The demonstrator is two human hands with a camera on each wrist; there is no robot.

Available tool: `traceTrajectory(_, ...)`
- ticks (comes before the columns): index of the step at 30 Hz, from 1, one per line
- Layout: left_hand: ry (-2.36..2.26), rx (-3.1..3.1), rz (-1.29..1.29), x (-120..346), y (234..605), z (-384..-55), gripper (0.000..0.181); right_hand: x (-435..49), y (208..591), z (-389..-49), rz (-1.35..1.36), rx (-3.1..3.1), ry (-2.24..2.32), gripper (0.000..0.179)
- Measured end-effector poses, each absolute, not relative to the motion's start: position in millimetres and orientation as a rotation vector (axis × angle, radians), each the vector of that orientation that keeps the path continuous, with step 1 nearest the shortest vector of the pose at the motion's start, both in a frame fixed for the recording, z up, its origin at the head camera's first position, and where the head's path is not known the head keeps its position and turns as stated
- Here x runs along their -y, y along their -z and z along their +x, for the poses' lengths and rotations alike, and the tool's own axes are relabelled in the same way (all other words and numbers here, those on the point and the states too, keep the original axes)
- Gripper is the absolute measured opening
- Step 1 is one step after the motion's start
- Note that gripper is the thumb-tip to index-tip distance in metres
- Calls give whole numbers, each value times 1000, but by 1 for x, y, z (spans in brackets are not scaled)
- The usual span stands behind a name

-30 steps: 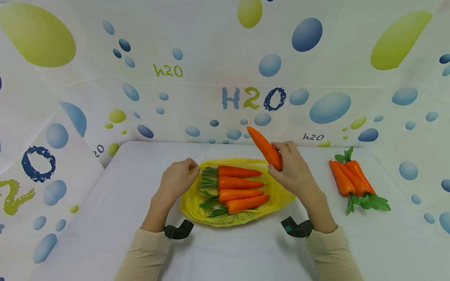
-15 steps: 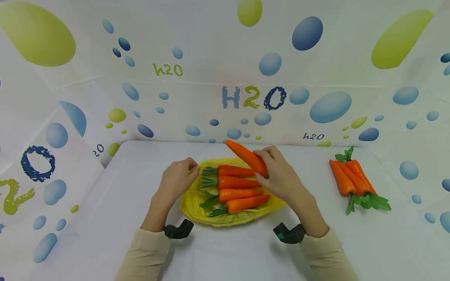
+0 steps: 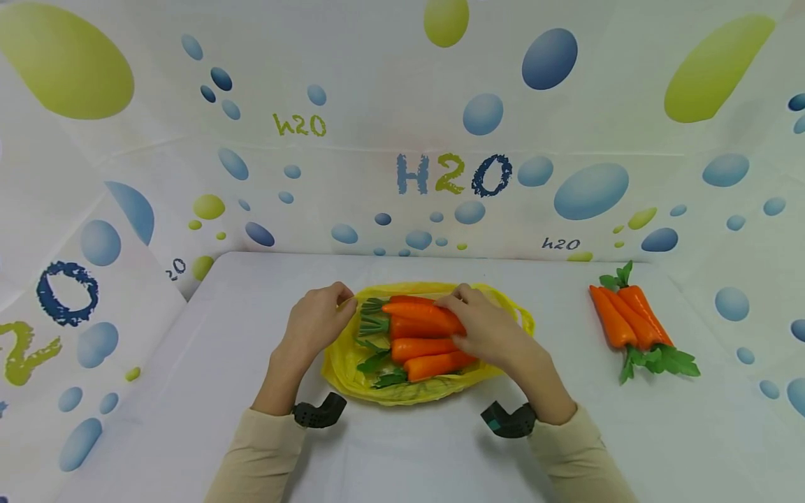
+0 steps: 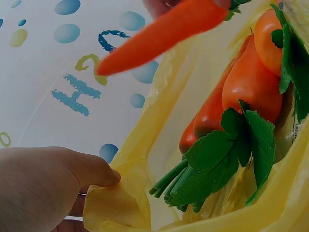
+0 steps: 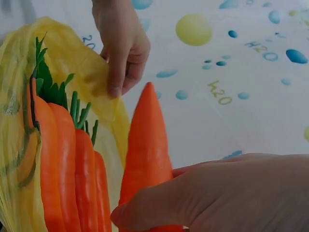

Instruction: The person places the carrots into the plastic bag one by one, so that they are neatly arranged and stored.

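Note:
My right hand [image 3: 493, 328] grips a carrot [image 3: 418, 313] by its thick leafy end, its tip pointing left above the other carrots. Seen from the right wrist, that carrot [image 5: 147, 145] stands apart from a row of carrots [image 5: 65, 159] in the bag. My left hand [image 3: 319, 316] pinches the left edge of a yellow plastic bag [image 3: 377, 395] between thumb and fingers; the left wrist view shows the thumb on the bag's edge [image 4: 118, 203]. Inside the open bag lie several carrots [image 3: 434, 365] side by side, green tops to the left.
A small group of carrots [image 3: 629, 318] with green leaves lies on the white tablecloth [image 3: 402, 454] to the right of the bag. Behind the table hangs a white backdrop [image 3: 377, 84] printed with blue and green spots.
My right hand has moved left and down with the carrot, from right of the bag's middle to over the carrots inside. The carrot is now closer to level. My left hand stays put.

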State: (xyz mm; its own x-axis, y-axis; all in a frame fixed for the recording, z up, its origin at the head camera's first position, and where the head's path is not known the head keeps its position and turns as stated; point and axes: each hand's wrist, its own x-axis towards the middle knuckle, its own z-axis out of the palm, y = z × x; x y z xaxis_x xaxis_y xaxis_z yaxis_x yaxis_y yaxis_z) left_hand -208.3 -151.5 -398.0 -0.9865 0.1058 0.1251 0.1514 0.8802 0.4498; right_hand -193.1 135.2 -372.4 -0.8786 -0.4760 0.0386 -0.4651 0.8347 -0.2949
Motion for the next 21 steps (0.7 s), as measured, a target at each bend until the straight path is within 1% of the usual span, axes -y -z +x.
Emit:
traceTrajectory(11, 716, 2952, -199, 151, 397, -208, 30, -135, 382, -192, -741, -2867, 396, 45)
traceTrajectory(21, 720, 2956, -191, 151, 397, -207, 30, -134, 383, -192, -767, -2808, 334, 37)
